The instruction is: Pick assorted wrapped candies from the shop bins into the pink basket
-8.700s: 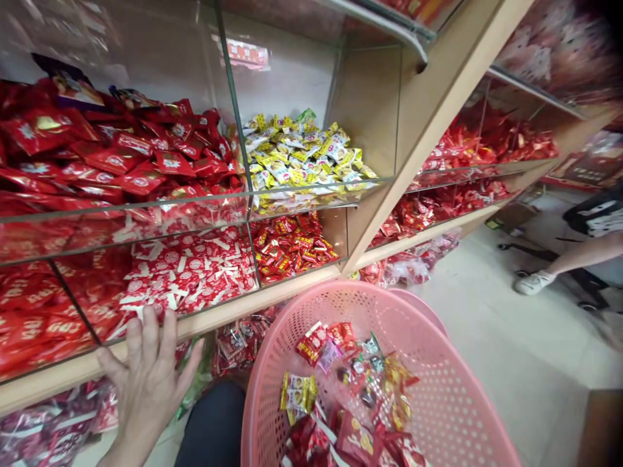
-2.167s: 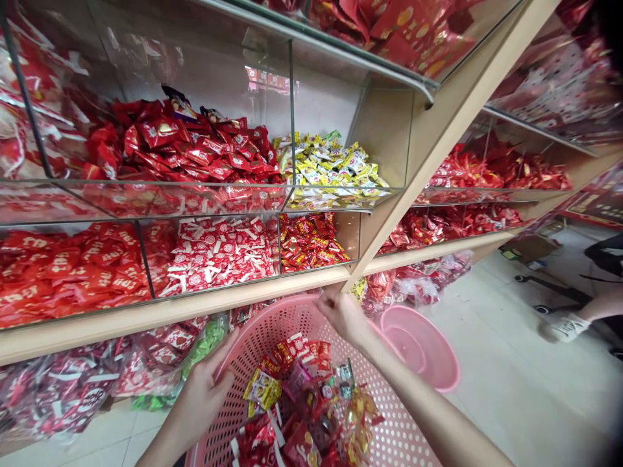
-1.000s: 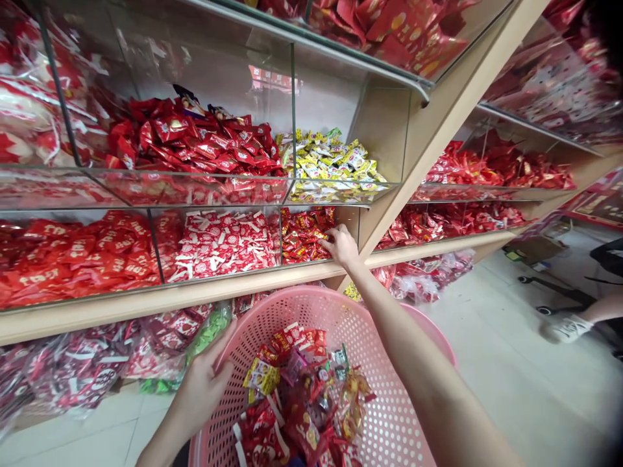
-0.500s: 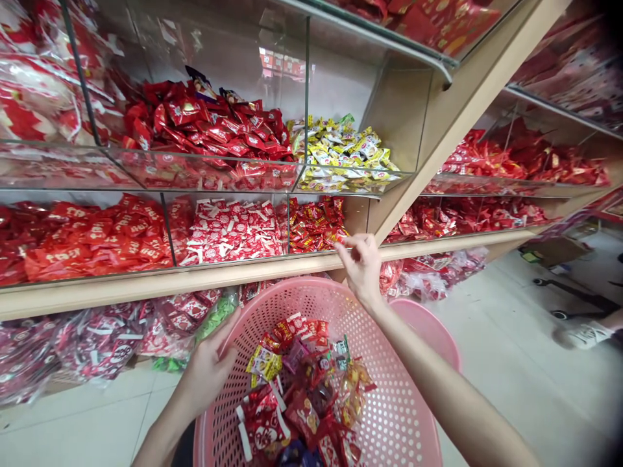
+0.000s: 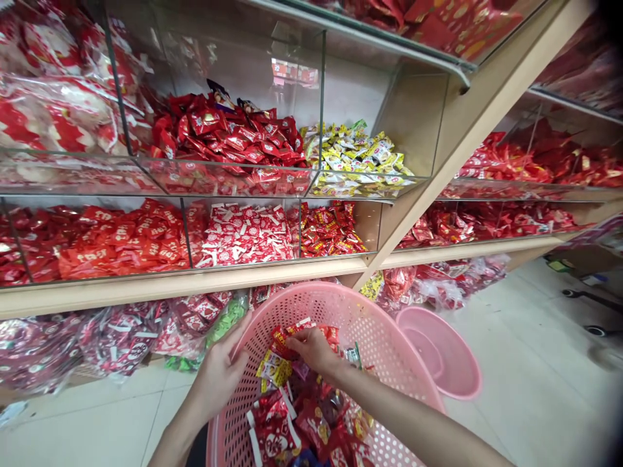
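Observation:
My left hand [image 5: 224, 366] is closed over the left rim of a pink perforated plastic basket [image 5: 409, 363]. My right hand [image 5: 314, 350] reaches down inside it, thumb and fingertips pinched on a red-and-yellow wrapped candy [image 5: 281, 341] at the upper part of the pile. How much of that candy sits between the fingers is partly hidden. Around it lie a yellow packet [image 5: 274, 368], a purple-wrapped piece [image 5: 300, 369], red packets with white strips [image 5: 275, 434] and a red packet with an orange print [image 5: 313, 420].
Beyond the basket stands a shelf with a wooden edge [image 5: 292, 272] and clear dividers. Its bins hold red-and-yellow candies [image 5: 331, 228], red-and-white packets [image 5: 246, 235] and yellow-and-white sweets [image 5: 365, 155]. Bagged packets [image 5: 121, 337] lie below. A pink basin [image 5: 460, 363] is on the tiled floor.
My right hand has come down from the shelf front into the basket, with its fingertips now among the candies. My left hand stays on the rim. The view has shifted slightly left.

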Demonstrator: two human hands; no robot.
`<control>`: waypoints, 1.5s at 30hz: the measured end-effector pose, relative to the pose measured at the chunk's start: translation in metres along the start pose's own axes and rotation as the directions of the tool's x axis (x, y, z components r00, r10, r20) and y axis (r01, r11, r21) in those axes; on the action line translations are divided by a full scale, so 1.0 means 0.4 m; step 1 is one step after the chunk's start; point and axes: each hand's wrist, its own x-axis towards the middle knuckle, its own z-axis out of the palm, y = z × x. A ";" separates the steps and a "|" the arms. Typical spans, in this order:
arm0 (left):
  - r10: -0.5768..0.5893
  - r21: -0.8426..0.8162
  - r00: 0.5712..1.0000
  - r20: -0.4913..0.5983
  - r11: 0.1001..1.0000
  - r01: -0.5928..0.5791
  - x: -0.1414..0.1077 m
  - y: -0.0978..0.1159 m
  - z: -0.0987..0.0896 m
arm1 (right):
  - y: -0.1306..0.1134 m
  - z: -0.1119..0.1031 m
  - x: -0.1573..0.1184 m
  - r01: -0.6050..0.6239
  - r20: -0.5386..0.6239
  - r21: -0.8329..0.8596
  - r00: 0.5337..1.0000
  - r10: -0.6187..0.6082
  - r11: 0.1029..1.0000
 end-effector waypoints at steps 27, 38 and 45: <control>0.041 0.000 0.999 -0.006 0.999 -0.041 -0.012 0.011 -0.003 | 0.117 -0.193 0.010 0.335 0.173 -0.804 0.922 -0.347 0.491; 0.039 -0.007 0.999 -0.012 0.999 -0.039 -0.013 0.021 0.001 | 0.093 -0.196 -0.012 0.273 0.146 -0.823 0.949 -0.278 0.498; 0.029 -0.009 1.000 -0.011 1.000 -0.030 -0.011 0.029 0.003 | 0.073 -0.180 0.018 0.396 0.237 -0.785 0.903 -0.360 0.476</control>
